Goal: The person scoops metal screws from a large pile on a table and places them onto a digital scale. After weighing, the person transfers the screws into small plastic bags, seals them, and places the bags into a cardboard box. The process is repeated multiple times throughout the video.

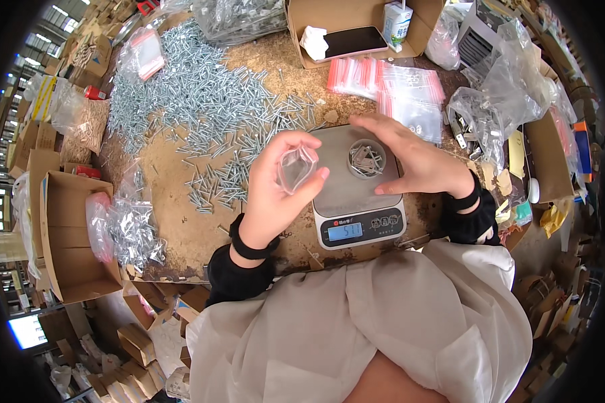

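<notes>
My left hand [275, 181] is curled round a small clear plastic bag [296, 171], its mouth spread toward me. To its right stands a kitchen scale [329, 195] with a grey metal plate and a lit display. A small round cup [366, 161] of screws and metal pieces rests on the plate. Beside the cup, my right hand [413, 158] has its thumb and fingers apart, with nothing seen in them. Whether its fingertips touch the cup's rim, I cannot tell.
A wide heap of silver screws [188, 94] covers the table's left and back. Zip bags with red edges [410, 94] lie behind my right hand. A cardboard box [410, 50] holds a phone [356, 42] and a drink carton [396, 25]. Bagged metal parts [138, 232] lie at left.
</notes>
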{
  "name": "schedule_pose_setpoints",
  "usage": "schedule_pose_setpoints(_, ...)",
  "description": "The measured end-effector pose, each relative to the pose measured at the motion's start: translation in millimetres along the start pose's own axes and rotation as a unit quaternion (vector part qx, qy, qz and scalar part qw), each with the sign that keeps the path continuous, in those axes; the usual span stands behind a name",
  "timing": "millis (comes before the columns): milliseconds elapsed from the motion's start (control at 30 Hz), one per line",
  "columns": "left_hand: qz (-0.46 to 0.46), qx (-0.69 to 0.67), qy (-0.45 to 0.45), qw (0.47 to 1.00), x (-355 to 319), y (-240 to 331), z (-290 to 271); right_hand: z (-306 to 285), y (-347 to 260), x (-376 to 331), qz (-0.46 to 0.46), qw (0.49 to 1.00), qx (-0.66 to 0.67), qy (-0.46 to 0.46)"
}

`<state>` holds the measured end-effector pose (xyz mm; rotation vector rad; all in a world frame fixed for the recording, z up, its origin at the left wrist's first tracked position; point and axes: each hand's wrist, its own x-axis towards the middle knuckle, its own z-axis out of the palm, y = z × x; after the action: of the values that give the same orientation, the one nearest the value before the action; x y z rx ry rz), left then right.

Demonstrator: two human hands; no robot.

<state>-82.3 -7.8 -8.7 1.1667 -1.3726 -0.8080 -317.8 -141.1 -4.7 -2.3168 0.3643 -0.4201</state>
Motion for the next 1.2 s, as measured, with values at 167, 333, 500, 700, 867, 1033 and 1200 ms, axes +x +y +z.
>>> schedule_pose_setpoints(167,0.112,0.26,0.03,0.959,6.5,-12.7,8.3,16.0,10.8,1.8,-0.015,0.998,-0.043,0.03)
schedule_pose_setpoints(333,0.099,0.276,0.0,0.956,4.1,-16.1,15.0,11.2,-6.8,1.8,-0.011,0.994,0.047,0.102)
schedule_pose_setpoints(500,0.075,0.221,0.055,0.971,3.5,-17.4,12.5,11.8,1.5,3.1,-0.049,0.994,-0.05,0.09)
schedule_pose_setpoints(700,0.094,0.247,0.074,0.962,5.0,-16.6,5.8,18.0,8.4,1.2,-0.046,0.995,-0.087,0.026)
schedule_pose_setpoints(867,0.096,0.233,0.091,0.964,3.7,-17.4,1.3,7.4,5.5,-0.2,-0.04,0.996,-0.059,0.058)
schedule_pose_setpoints(1033,0.108,0.224,0.099,0.963,4.0,-16.2,1.2,2.2,6.4,-1.2,-0.053,0.995,-0.034,0.079)
schedule_pose_setpoints(1200,0.114,0.227,0.1,0.962,3.4,-16.4,0.6,1.1,6.3,-1.6,-0.064,0.993,-0.039,0.089)
